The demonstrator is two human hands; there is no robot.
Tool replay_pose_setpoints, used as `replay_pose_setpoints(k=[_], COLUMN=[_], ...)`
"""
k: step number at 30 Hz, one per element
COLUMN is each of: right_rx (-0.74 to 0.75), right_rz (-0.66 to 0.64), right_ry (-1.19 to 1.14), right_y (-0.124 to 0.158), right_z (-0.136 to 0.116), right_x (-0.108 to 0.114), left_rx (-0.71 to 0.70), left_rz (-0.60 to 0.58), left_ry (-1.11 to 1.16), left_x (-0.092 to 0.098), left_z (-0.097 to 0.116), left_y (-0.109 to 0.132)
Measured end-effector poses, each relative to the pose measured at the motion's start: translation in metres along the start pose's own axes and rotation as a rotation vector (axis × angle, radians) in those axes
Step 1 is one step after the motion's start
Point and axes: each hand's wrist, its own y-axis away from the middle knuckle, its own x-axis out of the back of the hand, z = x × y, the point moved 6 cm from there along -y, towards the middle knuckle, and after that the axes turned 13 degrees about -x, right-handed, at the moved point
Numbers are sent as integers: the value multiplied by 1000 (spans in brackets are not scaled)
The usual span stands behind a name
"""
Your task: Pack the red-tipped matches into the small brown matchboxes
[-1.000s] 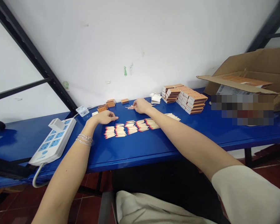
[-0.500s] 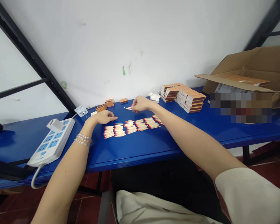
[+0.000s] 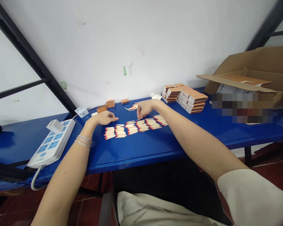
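My right hand [image 3: 146,108] is pinched at its fingertips, just above the top of a group of matches [image 3: 142,125]. A match shows partly at the fingertips; how many it holds is hidden. Several such groups, wooden sticks with red heads, lie side by side in a row on the blue table [image 3: 132,150]. Behind my right hand lies a loose pile of matches [image 3: 132,107]. My left hand [image 3: 105,118] rests on the table left of the row, fingers loosely extended, with nothing visible in them. Its nearest things are small matchboxes [image 3: 102,109] behind it.
Stacked matchboxes [image 3: 191,97] stand at the back right, beside crumpled white paper [image 3: 156,96]. An open cardboard box [image 3: 254,66] with more matchboxes sits at far right. A white power strip [image 3: 53,142] lies on the left, its cable hanging over the table edge. A wall closes off the back.
My right hand has come from the loose match pile toward the row, uncovering more of the pile. My left hand stays in place.
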Motion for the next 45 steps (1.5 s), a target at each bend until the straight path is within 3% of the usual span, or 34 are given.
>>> replay_pose_setpoints(k=[6,8,12,15,22,32,38,45], right_rx=[25,40,-26,6,34,15,-55,-151], right_rz=[-71,46,427,522,491,303,315,321], right_ry=[-33,-58,-55,-63,4,25,-29,78], right_y=[-1,-3,-9,-18,-34,-9,-5,10], right_z=[-1,1,12,9,-13,-8,-12,-22], right_x=[-3,4,19,17,3,5,4,4], left_rx=[4,-4,-11,-10,-3,-5,2,2], left_rz=[-6,-8,-1,8,17,3,0,24], left_ry=[-6,-6,7,24,20,-6,-7,9], left_x=[0,0,0,-1,0,0,0,1], left_z=[0,0,-2,-3,-2,0,0,-1], left_y=[1,0,-1,-2,-2,-2,-1,-1])
